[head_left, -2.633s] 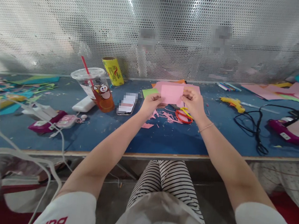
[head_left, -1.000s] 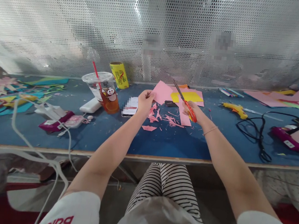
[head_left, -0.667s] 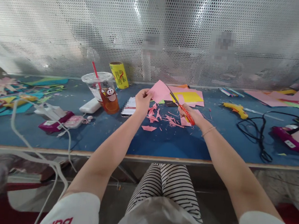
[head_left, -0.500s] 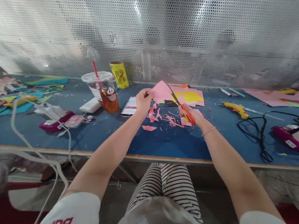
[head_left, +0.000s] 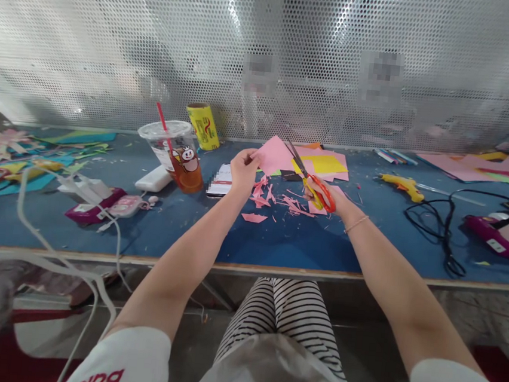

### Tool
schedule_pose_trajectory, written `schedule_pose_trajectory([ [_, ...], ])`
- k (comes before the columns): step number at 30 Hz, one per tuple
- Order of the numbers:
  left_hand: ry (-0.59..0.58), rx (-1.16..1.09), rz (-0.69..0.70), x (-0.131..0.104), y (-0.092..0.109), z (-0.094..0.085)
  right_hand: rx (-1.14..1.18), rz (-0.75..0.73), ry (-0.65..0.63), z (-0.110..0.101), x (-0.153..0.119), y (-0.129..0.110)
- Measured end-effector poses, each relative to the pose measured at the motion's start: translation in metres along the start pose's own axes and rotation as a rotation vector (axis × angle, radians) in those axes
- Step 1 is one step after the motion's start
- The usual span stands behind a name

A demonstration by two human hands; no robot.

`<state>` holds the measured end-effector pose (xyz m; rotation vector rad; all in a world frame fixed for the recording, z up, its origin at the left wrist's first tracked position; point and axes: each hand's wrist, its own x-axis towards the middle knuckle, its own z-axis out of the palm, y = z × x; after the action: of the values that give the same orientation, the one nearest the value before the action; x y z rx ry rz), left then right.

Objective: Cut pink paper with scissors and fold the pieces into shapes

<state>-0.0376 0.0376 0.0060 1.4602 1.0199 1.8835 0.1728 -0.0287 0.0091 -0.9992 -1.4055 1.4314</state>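
In my left hand (head_left: pixel 244 169) a piece of pink paper (head_left: pixel 275 155) is pinched by its left edge and held above the table. My right hand (head_left: pixel 316 192) grips a pair of scissors (head_left: pixel 324 192) with red and yellow handles. Their blades point up and to the left, slightly parted, at the right edge of the pink paper. Beneath both hands lie pink paper scraps (head_left: pixel 262 193) and thin cut strips. Behind the scissors rests a yellow sheet (head_left: pixel 324 164) on more pink paper.
Left of my hands stand a plastic cup (head_left: pixel 189 169) of amber drink, a yellow tube (head_left: pixel 204 127), a phone (head_left: pixel 220 181) and a white box (head_left: pixel 153 178). To the right lie a yellow glue gun (head_left: pixel 402 186), a black cable (head_left: pixel 443 233) and a purple power strip (head_left: pixel 497 237). A perforated metal panel (head_left: pixel 294 57) rises behind.
The scissors have shifted slightly to the right, and their blades and handles have spread a little. My left hand keeps the pink paper in nearly the same place.
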Motion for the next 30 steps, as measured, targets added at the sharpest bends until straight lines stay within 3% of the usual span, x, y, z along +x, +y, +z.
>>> schedule_pose_trajectory([
  [18,0.016,-0.008,-0.037,-0.004,0.012,0.003,0.082,0.020,0.027,0.006,-0.001,-0.002],
  [30,0.015,-0.001,-0.021,-0.002,0.013,0.003,-0.138,-0.011,-0.017,-0.009,0.010,0.013],
])
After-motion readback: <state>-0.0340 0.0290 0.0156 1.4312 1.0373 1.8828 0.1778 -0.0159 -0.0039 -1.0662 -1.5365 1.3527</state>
